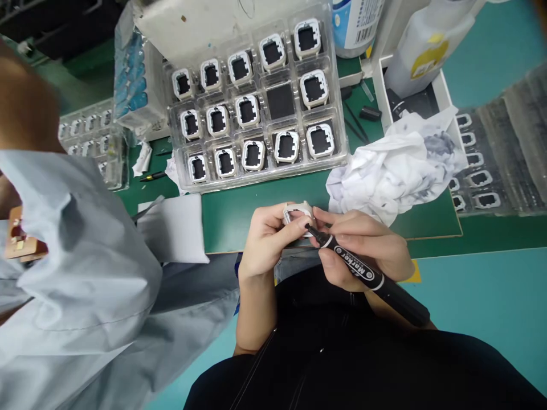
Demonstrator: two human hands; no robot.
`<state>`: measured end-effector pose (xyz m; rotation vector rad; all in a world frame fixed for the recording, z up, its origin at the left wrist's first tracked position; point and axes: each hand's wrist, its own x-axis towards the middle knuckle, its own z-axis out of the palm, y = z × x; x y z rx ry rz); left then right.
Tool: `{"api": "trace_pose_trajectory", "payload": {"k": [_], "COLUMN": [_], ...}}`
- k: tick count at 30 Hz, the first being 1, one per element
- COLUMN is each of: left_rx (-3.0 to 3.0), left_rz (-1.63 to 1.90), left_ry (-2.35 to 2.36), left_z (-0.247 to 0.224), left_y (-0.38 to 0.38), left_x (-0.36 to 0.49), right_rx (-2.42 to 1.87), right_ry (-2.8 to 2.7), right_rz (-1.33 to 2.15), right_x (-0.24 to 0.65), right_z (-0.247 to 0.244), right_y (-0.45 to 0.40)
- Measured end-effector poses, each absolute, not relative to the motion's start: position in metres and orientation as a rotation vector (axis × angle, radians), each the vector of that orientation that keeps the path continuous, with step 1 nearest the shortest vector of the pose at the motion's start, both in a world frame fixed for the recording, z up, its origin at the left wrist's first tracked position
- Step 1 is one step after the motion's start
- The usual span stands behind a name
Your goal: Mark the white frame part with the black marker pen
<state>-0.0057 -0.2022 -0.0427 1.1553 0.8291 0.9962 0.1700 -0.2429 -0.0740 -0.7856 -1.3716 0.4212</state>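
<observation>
My left hand (270,234) pinches a small white watch-case-like frame (298,208) between thumb and fingers, just past the near edge of the green mat. In my right hand (368,242) is a black marker (376,278), uncapped, its dark tip close to the frame beside my left thumb; I cannot tell whether it touches. Fingers of the right hand also reach the frame's right side. Beyond the hands, a clear plastic tray (245,181) holds several similar white frames in its pockets, and one pocket (280,101) shows only a dark base.
Crumpled white cloth (384,165) lies right of my hands. Behind it, a white box (447,94) holds a bottle (427,48). A folded white cloth (179,228) lies left. More trays (482,165) sit at right. A co-worker's grey sleeve (81,245) is close on the left.
</observation>
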Motion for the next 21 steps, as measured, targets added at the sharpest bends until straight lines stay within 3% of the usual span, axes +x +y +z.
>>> {"api": "trace_pose_trajectory", "payload": {"k": [4,21], "left_rx": [1.136,1.455], "left_rz": [1.04,1.144], "left_ry": [0.935,1.19], "left_z": [-0.04,-0.045], "left_y": [-0.206,-0.218], "left_x": [0.002,0.016], "right_rx": [-0.748,-0.869], "right_ry": [-1.294,-1.325], "right_rz": [0.262,0.334], "right_x": [0.159,0.168], "right_z": [-0.072,-0.053], "right_y": [-0.235,-0.241]}}
